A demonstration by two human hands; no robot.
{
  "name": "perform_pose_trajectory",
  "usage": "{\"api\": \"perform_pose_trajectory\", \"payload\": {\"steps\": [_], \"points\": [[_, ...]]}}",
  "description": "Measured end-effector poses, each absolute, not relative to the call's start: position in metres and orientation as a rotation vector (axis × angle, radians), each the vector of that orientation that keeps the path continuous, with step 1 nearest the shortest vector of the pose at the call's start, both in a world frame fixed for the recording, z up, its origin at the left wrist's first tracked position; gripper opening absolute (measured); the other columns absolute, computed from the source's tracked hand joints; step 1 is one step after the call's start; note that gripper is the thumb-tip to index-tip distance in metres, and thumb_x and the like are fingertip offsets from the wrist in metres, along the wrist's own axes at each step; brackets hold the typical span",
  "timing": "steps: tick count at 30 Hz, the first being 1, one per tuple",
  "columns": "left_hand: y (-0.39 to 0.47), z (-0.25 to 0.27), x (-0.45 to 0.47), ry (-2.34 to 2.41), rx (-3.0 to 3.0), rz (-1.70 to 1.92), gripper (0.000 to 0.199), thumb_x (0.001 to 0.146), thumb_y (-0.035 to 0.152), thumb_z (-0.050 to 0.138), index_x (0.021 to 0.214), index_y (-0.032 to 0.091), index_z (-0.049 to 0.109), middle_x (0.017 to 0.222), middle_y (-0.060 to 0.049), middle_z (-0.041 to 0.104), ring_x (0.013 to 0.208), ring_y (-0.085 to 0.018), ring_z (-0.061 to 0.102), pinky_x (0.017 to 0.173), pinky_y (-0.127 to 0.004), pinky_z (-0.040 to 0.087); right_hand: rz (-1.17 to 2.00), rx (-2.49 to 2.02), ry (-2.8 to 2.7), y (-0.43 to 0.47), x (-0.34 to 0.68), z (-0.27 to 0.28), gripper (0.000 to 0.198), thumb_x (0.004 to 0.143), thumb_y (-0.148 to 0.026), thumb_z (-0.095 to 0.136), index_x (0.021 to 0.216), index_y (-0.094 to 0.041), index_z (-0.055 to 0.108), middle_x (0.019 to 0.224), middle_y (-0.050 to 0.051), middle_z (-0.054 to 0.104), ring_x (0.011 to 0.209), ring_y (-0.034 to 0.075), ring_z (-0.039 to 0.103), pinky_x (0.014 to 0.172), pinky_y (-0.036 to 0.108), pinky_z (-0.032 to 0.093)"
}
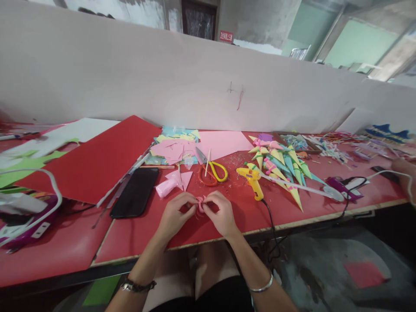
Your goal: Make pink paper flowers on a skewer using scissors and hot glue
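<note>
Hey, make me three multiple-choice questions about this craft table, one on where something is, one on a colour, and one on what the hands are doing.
1. Where is the phone?
A. left of the hands
B. right of the glue gun
C. on the floor
2. What colour is the glue gun?
A. blue
B. yellow
C. white
3. How does the small pink piece stand?
A. lying untouched
B. under the scissors
C. pinched by both hands

Answers: 1 A, it lies left of the left hand. 2 B, its body is yellow. 3 C, the left hand and right hand meet on it.
</note>
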State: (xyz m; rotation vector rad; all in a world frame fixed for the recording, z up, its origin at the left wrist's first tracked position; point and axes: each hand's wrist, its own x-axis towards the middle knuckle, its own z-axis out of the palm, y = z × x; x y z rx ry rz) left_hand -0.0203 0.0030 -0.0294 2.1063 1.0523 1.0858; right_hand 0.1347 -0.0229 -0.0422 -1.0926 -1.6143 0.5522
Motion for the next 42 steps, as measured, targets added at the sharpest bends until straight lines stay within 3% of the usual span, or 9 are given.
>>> {"api": "perform_pose_trajectory", "payload": {"steps": [15,42], "points": [[0.0012,-0.0280,-0.0207,1.000,2.212,1.133,0.011,0.073,0.014,0.048,0.069,0.019,0.056,0.075,-0.003,0.062,0.070,-0.013,0.058,0.065,-0.023,0.047,0.431,-1.071,-1.606,-0.0267,0.1344,-0.0400,0.009,0.077,-0.016,0.053,0.075,-0.019,0.061,0.080,0.004,0.053,0.075,0.015,0.054,0.068,0.026,0.045],[0.0019,-0.0318,-0.0207,0.985,2.265,1.132,0.010,0.075,0.015,0.050,0.071,0.018,0.058,0.073,-0.002,0.063,0.068,-0.012,0.059,0.064,-0.022,0.048,0.518,-1.108,-1.640,-0.0239,0.1354,-0.0421,0.010,0.075,-0.012,0.051,0.075,-0.019,0.058,0.081,0.003,0.051,0.076,0.015,0.052,0.071,0.026,0.044]]}}
